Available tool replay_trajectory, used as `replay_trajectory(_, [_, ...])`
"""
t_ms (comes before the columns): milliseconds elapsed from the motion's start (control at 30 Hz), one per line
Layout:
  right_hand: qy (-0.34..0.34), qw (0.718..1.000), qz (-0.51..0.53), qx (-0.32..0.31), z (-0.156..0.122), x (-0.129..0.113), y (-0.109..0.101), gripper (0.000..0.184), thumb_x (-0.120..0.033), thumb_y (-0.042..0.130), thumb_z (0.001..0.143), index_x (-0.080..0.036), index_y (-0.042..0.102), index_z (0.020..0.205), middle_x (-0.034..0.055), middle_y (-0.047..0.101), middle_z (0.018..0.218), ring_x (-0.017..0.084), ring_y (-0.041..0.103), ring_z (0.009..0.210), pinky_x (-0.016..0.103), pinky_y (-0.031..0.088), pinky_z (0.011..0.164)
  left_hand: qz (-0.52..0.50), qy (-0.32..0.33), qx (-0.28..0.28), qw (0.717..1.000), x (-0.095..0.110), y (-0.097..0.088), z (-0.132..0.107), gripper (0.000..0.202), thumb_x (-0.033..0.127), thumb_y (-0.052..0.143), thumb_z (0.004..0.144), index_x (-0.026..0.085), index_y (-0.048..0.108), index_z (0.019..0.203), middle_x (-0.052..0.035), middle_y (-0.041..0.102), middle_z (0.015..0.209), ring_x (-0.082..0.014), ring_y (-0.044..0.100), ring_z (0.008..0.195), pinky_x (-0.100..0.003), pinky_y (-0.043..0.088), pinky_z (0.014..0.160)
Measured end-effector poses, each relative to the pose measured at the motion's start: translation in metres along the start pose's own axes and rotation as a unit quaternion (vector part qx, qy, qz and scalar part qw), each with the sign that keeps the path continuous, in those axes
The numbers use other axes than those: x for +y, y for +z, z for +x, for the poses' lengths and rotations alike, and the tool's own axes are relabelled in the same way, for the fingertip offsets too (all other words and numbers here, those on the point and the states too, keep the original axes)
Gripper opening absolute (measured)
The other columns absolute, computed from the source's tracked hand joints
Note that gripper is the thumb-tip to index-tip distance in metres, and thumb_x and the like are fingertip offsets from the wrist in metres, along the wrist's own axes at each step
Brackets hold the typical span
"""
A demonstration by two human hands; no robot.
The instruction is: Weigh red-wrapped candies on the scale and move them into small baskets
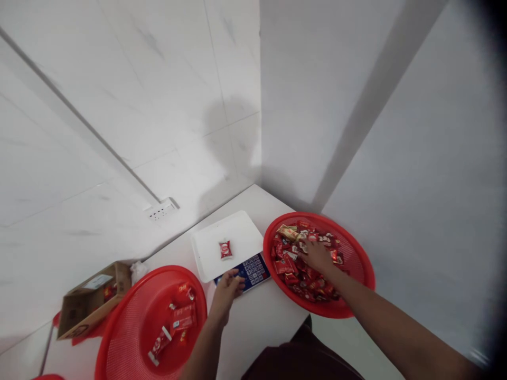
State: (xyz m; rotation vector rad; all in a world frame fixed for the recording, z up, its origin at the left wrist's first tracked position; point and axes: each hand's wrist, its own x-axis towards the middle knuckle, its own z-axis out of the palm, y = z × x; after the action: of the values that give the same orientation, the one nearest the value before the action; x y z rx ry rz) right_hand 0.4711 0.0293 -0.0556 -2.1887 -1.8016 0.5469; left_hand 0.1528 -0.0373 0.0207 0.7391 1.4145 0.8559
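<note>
My left hand [229, 289] hovers over the near edge of the scale's blue keypad [253, 270], its fingers loosely bent and apart, with nothing visible in them. On the white weighing pan [209, 227] lies one small red wrapped packet [225, 249]. To the right, my right hand [318, 257] reaches into a red plastic basket [362, 264] heaped with red wrapped sweets [289, 265]. Its fingers stretch over the sweets and touch them near a gold-coloured packet [288, 233]. The fingertips are partly lost among the wrappers, and no packet shows clearly held.
A second red basket [127, 322], at the left, holds a few red packets [182, 316]. Beyond it stands an open cardboard box [93, 301] with red items inside. Walls meet behind the white table [255, 203]; a socket strip [161, 209] is on the left wall.
</note>
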Motion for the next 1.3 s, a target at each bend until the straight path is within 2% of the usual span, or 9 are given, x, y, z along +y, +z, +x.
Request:
replay_trajectory(167, [-0.009, 0.995, -0.096, -0.035, -0.001, 0.002, 0.016, 0.043, -0.033, 0.055, 0.076, -0.016, 0.05, 0.114, 0.0188, 0.054, 0.111, 0.034, 0.049, 0.104, 0.044, 0.038, 0.082, 0.013, -0.016, 0.025, 0.999, -0.03, -0.013, -0.025, 0.04, 0.04, 0.064, 0.064, 0.016, 0.055, 0.095, -0.0045, 0.064, 0.079, -0.014, 0.059, 0.07, -0.029, 0.045, 0.067])
replay_trajectory(333, [-0.021, 0.998, -0.037, -0.046, -0.002, 0.006, 0.022, 0.035, -0.023, 0.056, 0.074, -0.015, 0.055, 0.108, 0.018, 0.049, 0.12, 0.032, 0.048, 0.106, 0.04, 0.036, 0.085, 0.023, -0.037, 0.027, 0.999, -0.04, -0.023, -0.044, 0.038, 0.04, 0.061, 0.067, 0.016, 0.055, 0.096, -0.0049, 0.063, 0.083, -0.0148, 0.059, 0.074, -0.03, 0.045, 0.071])
replay_trajectory(467, [-0.002, 0.999, 0.023, -0.045, -0.003, 0.007, 0.021, 0.019, -0.02, 0.05, 0.077, -0.012, 0.06, 0.09, 0.0168, 0.059, 0.1, 0.026, 0.056, 0.091, 0.034, 0.039, 0.079, 0.018, -0.04, 0.017, 0.999, -0.038, -0.021, -0.049, 0.037, 0.038, 0.06, 0.067, 0.016, 0.055, 0.096, -0.0052, 0.063, 0.083, -0.0145, 0.059, 0.073, -0.03, 0.045, 0.071])
replay_trajectory(600, [0.044, 0.995, 0.087, -0.023, -0.009, 0.007, 0.012, 0.011, -0.023, 0.049, 0.075, -0.016, 0.057, 0.072, 0.0087, 0.063, 0.08, 0.022, 0.057, 0.08, 0.031, 0.04, 0.074, 0.019, -0.033, 0.004, 0.999, -0.032, -0.016, -0.051, 0.037, 0.039, 0.061, 0.067, 0.016, 0.055, 0.096, -0.0048, 0.063, 0.083, -0.0149, 0.058, 0.075, -0.03, 0.044, 0.071])
replay_trajectory(867, [0.144, 0.946, 0.285, 0.05, -0.037, -0.003, -0.028, 0.024, -0.041, 0.047, 0.075, -0.02, 0.055, 0.081, 0.0076, 0.066, 0.086, 0.024, 0.06, 0.083, 0.034, 0.045, 0.071, 0.024, -0.03, -0.023, 0.999, -0.024, -0.003, -0.045, 0.036, 0.039, 0.061, 0.068, 0.017, 0.055, 0.095, -0.0048, 0.063, 0.083, -0.0154, 0.058, 0.075, -0.031, 0.044, 0.072])
replay_trajectory(967, [0.141, 0.913, 0.382, 0.006, -0.053, -0.024, -0.041, 0.024, -0.043, 0.048, 0.075, -0.021, 0.055, 0.083, 0.0059, 0.068, 0.085, 0.022, 0.063, 0.079, 0.031, 0.049, 0.064, 0.026, -0.026, -0.05, 0.998, -0.015, 0.011, -0.042, 0.037, 0.04, 0.061, 0.068, 0.016, 0.055, 0.096, -0.0061, 0.062, 0.085, -0.0161, 0.058, 0.078, -0.032, 0.044, 0.074])
replay_trajectory(1100, [0.057, 0.849, 0.503, -0.15, -0.082, -0.072, -0.053, 0.026, -0.041, 0.06, 0.07, -0.02, 0.058, 0.083, 0.0032, 0.067, 0.079, 0.019, 0.062, 0.074, 0.029, 0.049, 0.067, -0.013, -0.01, -0.104, 0.994, 0.0, 0.038, -0.044, 0.047, 0.043, 0.062, 0.069, 0.02, 0.051, 0.109, -0.0108, 0.057, 0.108, -0.021, 0.053, 0.099, -0.034, 0.045, 0.079])
replay_trajectory(1200, [-0.04, 0.846, 0.468, -0.251, -0.101, -0.108, -0.055, 0.025, -0.04, 0.06, 0.07, -0.017, 0.059, 0.08, 0.002, 0.065, 0.074, 0.015, 0.058, 0.065, 0.025, 0.046, 0.06, -0.079, -0.024, -0.169, 0.982, 0.004, 0.054, -0.048, 0.051, 0.043, 0.062, 0.071, 0.025, 0.047, 0.116, -0.0103, 0.051, 0.122, -0.0235, 0.049, 0.108, -0.036, 0.046, 0.079])
replay_trajectory(1300, [-0.062, 0.852, 0.433, -0.287, -0.111, -0.13, -0.045, 0.021, -0.036, 0.06, 0.068, -0.017, 0.058, 0.077, 0.001, 0.063, 0.075, 0.01, 0.052, 0.054, 0.021, 0.039, 0.047, -0.159, -0.053, -0.176, 0.97, -0.003, 0.057, -0.049, 0.046, 0.041, 0.061, 0.073, 0.022, 0.049, 0.113, -0.01, 0.056, 0.117, -0.0223, 0.056, 0.1, -0.035, 0.047, 0.078])
